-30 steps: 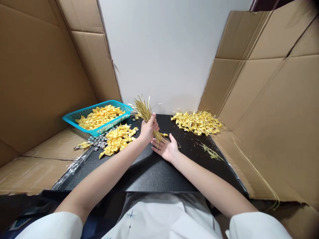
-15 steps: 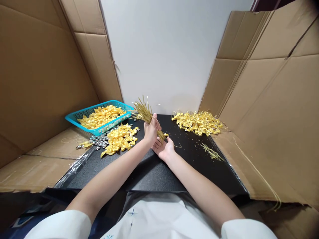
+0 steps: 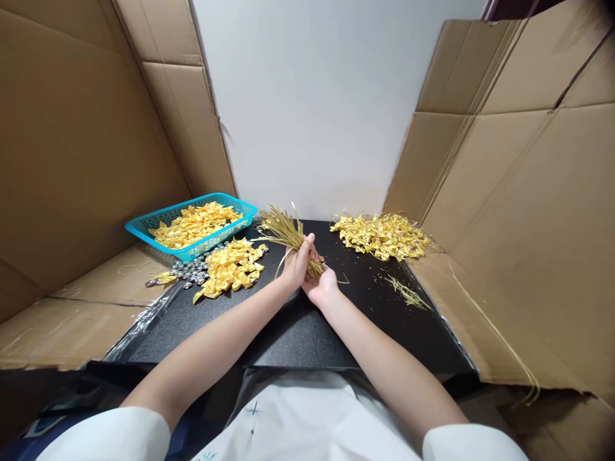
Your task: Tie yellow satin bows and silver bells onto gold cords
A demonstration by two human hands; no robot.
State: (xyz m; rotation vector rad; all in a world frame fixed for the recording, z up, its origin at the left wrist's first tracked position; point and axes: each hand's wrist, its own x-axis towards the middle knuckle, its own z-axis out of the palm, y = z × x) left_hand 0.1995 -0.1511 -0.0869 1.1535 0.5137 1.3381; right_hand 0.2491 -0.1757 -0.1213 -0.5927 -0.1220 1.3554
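My left hand [image 3: 298,259] is closed around the middle of a bundle of thin gold cords [image 3: 281,227]. Their loose ends fan out up and to the left, above the black tabletop [image 3: 298,333]. Under the lower end of the bundle, my right hand [image 3: 321,286] is turned palm up and touches my left hand. Its fingers curl about the cord ends, partly hidden behind them. To the left of my hands lies a pile of yellow ribbon bows [image 3: 233,266]. A small heap of loose gold cords [image 3: 408,294] lies on the right.
A turquoise basket [image 3: 144,232] of yellow bows stands at the back left, with silvery beads [image 3: 193,274] in front of it. More bows with gold cords [image 3: 382,235] are heaped at the back right. Cardboard walls [image 3: 538,211] flank the table; a pale wall rises behind.
The left hand and bundle have moved down and slightly right, deeper into the right hand. The right hand has shifted slightly right, its fingers now closer around the lower ends.
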